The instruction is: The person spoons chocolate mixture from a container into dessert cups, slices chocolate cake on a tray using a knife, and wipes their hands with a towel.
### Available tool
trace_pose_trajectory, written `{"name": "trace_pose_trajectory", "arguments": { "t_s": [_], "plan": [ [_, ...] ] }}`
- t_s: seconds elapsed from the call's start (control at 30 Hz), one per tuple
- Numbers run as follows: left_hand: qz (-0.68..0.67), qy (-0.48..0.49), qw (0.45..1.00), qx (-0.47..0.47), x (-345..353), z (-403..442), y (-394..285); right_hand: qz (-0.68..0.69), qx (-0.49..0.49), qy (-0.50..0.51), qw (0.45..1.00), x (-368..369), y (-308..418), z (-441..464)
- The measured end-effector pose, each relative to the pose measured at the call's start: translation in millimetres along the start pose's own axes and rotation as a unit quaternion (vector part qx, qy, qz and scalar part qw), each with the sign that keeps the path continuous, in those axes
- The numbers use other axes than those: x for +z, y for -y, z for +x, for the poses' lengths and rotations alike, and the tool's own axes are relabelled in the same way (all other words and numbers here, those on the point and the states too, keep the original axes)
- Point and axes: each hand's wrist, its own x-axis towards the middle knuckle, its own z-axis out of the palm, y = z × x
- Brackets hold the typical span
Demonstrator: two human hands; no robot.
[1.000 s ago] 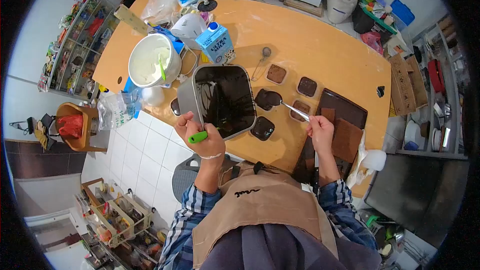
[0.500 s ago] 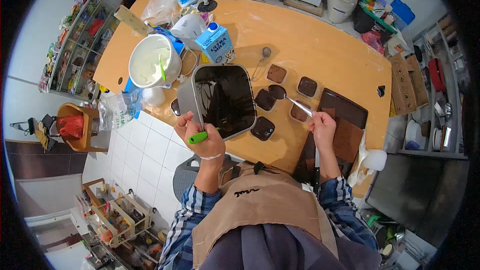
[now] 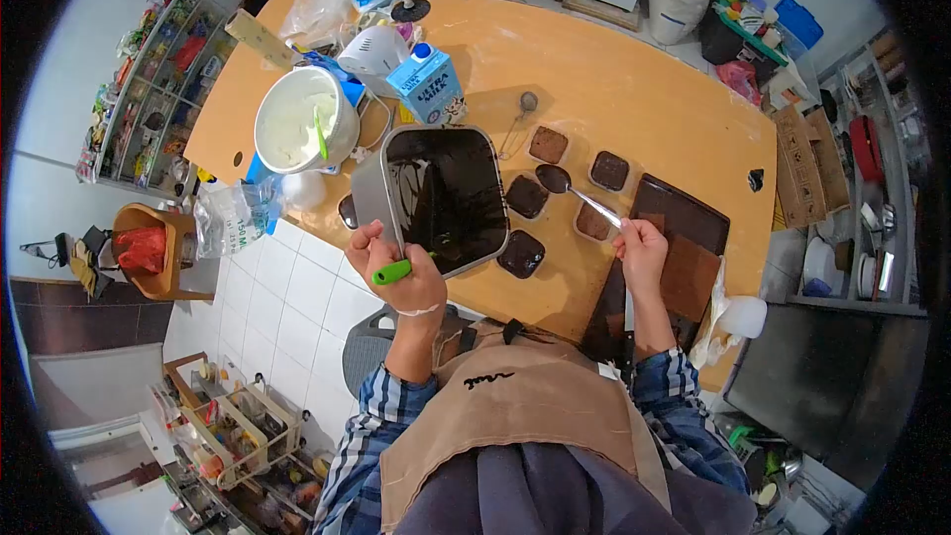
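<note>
We see a wide wooden table (image 3: 634,79) reaching across the room. On its right part lies a dark baking tray (image 3: 705,208), with a brown cake slab (image 3: 688,275) on it. Left of the tray, the deep metal pan (image 3: 370,186) is tilted so we look straight in at its dark sauce (image 3: 461,203). Beyond the pan's left side stand a white bowl (image 3: 342,147) of cream and, just beside the pan's far rim, a blue milk carton (image 3: 428,89).

Our left hand (image 3: 404,275) has its fingers curled round the pan's near left corner. Our right hand (image 3: 642,250) pinches a spoon (image 3: 586,198) by its handle end, the spoon's head hanging among the small desserts (image 3: 608,169) between pan and tray. Smallest is a green handle (image 3: 391,272) at the left hand; it seems gripped along with the pan, though the fingers partly hide it.
</note>
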Motion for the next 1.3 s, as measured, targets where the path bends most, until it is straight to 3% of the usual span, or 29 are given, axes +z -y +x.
{"name": "trace_pose_trajectory", "arguments": {
  "t_s": [0.9,1.0,1.3],
  "plan": [
    [0.016,0.004,1.0,0.02,-1,1,1,0.036,-0.002,-0.001,0.999,2,0,1],
    [0.0,0.008,0.999,-0.035,-1,-2,1,0.016,0.004,-0.004,1.0,2,-2,0],
    [0.004,-0.004,1.0,0.004,-3,0,1,-0.003,0.009,0.019,1.0,4,-8,-11]
  ]
}}
